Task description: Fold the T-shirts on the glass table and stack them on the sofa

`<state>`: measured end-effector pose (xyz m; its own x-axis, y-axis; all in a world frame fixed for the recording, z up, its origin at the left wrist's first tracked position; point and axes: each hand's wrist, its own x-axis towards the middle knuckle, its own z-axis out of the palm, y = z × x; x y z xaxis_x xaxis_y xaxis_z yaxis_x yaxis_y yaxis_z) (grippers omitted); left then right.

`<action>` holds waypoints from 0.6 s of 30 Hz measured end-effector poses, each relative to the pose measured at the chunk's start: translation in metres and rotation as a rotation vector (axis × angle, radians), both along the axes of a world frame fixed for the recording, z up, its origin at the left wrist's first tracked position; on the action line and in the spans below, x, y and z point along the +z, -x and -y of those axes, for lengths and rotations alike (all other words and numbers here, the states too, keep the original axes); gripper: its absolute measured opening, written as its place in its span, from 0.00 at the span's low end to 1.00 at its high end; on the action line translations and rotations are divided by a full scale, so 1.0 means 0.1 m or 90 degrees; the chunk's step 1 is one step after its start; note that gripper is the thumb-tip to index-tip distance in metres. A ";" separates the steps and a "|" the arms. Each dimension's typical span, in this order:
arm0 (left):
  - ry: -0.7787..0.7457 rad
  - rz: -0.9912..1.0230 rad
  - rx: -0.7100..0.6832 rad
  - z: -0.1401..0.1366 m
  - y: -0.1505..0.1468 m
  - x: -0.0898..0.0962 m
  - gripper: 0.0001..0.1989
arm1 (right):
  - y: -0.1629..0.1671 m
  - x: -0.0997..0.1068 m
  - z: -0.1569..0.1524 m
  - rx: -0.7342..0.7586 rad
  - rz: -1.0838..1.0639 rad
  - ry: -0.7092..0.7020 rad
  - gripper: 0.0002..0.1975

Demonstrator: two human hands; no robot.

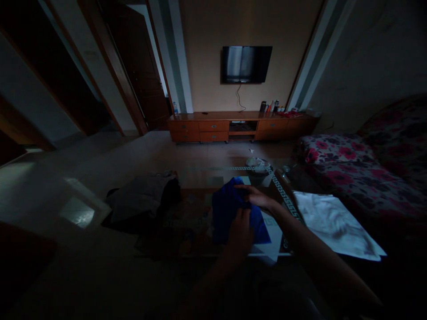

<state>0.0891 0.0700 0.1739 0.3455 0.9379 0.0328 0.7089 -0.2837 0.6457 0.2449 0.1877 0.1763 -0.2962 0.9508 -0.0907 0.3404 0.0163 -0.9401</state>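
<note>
A blue piece of cloth (224, 218), partly folded, lies on the glass table (283, 195) in front of me. My left hand (242, 229) is closed on its near middle, fingertips bunched against the fabric. Reaching in from the right, my right hand (256, 198) pinches the cloth's upper right part between thumb and fingers. Both hands cover some of the cloth, and the dim light hides finer detail. A white folded cloth (336, 224) lies to the right of my right forearm.
A grey and black heap of clothes (143, 198) is at the table's left. A crumpled plastic bag (256, 163) lies near the far edge. Beyond stand a wooden TV cabinet (213, 126) and a wall-mounted television (247, 64). A flowered sofa (350, 173) is on the right.
</note>
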 end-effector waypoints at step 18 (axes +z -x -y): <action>-0.042 -0.250 -0.200 -0.05 0.01 -0.56 0.23 | -0.49 -0.62 0.25 -0.280 0.348 0.098 0.37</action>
<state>0.0882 0.0749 0.1181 0.6084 0.7871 -0.1014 0.7690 -0.5530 0.3207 0.2943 0.1631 0.1140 0.2371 0.9361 -0.2599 0.7075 -0.3497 -0.6141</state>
